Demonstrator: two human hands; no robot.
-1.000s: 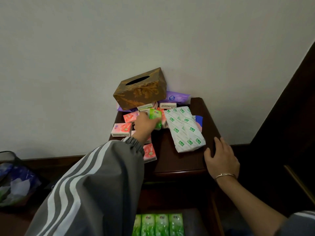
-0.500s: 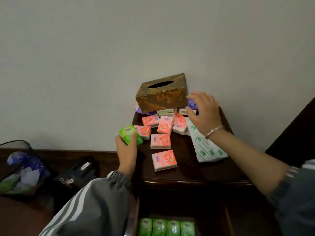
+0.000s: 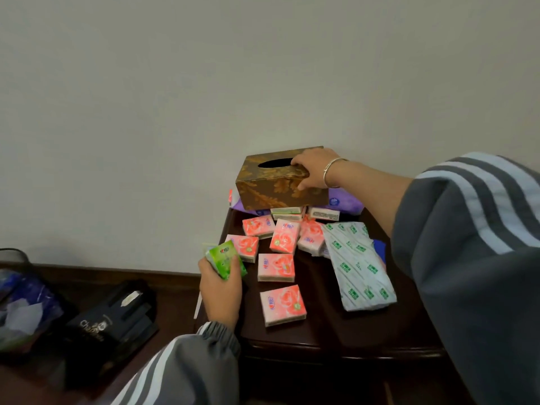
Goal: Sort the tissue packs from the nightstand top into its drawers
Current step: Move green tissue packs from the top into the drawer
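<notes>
We see the dark wooden nightstand [image 3: 327, 325] in the lower centre of the frame, set against a pale wall. Our left hand [image 3: 220, 290], coming up from the lower left in a grey striped sleeve, is closed around a green tissue pack [image 3: 225, 259] just off the nightstand's left edge. Our right hand [image 3: 311, 168] reaches in from the right, a thin bracelet [image 3: 331, 168] on its wrist, and grips the right end of the gold-patterned tissue box [image 3: 271, 185], fingers over the top edge and thumb on the front face. The box sits at the back of the top, tilted, resting on other packs: a purple pack [image 3: 344, 203] pokes out beneath it on the right, and two pale packs [image 3: 323, 213] show under its front edge.

In front of the box lie six pink tissue packs [image 3: 276, 267] (all flat, some overlapping near the back), with one pink pack [image 3: 283, 305] lying alone, nearest the front edge. To the right of them a larger white pack with green logos [image 3: 359, 267] lies at a slant, partly covering something blue [image 3: 380, 249] that we cannot identify.

At the lower left of the frame, on the floor, a black box with pale lettering [image 3: 108, 325] sits beside a bin [image 3: 20, 299] holding crumpled blue and white material.
</notes>
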